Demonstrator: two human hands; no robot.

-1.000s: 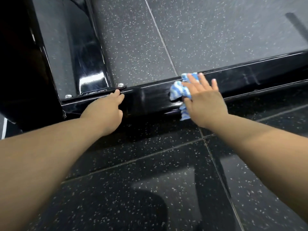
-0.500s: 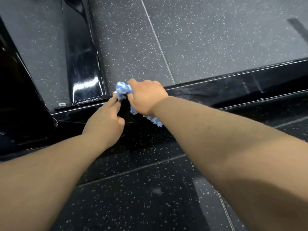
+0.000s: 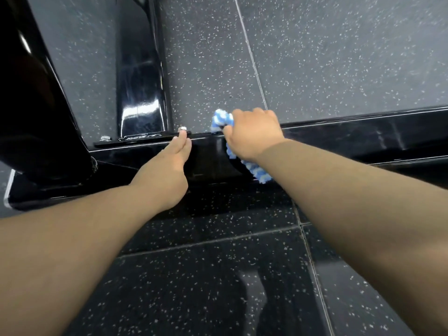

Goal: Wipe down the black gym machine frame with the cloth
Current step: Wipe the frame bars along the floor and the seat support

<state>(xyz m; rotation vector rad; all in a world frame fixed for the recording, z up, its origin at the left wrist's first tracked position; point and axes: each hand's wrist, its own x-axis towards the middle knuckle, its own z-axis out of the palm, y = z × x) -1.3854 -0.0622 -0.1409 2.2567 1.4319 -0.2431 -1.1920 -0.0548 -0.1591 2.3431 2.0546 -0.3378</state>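
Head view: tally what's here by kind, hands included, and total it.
Hands: 2, left hand and right hand
Blue-and-white cloth: 1
Silver bolts: 2
Black machine frame: 1
Total: 6

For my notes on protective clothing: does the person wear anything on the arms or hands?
No. The left hand and the right hand have no gloves, and no ring or watch is visible. The left forearm and the right forearm are bare; no sleeve is in view.
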